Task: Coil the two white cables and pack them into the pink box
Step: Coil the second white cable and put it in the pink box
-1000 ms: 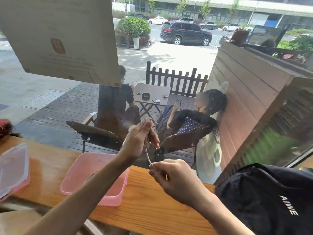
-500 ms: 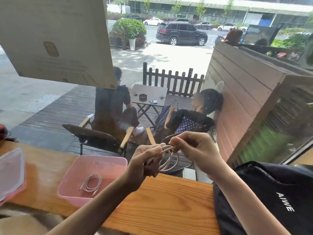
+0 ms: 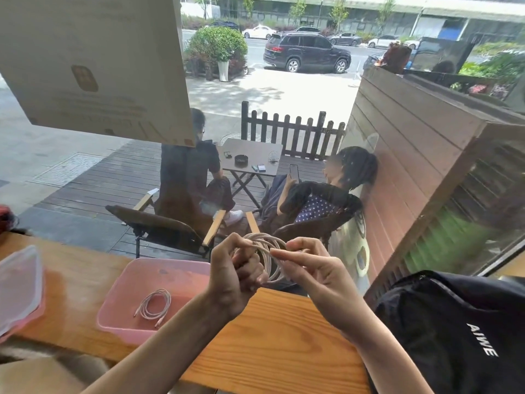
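From the head camera, both forearms reach up from the near edge of the wooden counter [image 3: 272, 345] and meet above its far edge, just right of the pink box [image 3: 133, 322]. The left hand [image 3: 235, 277] is curled into a fist, knuckles toward the camera, clamped on one side of a coiled white cable [image 3: 268, 258], whose loops stand upright between the two hands. The right hand [image 3: 315, 277] faces it palm inward, thumb and forefinger pinched together on the front strands of that coil, the other fingers loosely bent beneath. The hands are close together, nearly touching across the coil.

Inside the pink box, on its floor, lies a second white cable [image 3: 153, 307], already wound into a flat loop with its plug ends pointing toward the near wall. Left of the box, a clear lid [image 3: 20, 288] rests on the counter.

Right of the hands, a black bag [image 3: 443, 331] sits on the counter; white letters on it read "AIWE". Above the box, a pale sign [image 3: 93, 64] is seen against the window; its printing is too faint to read.
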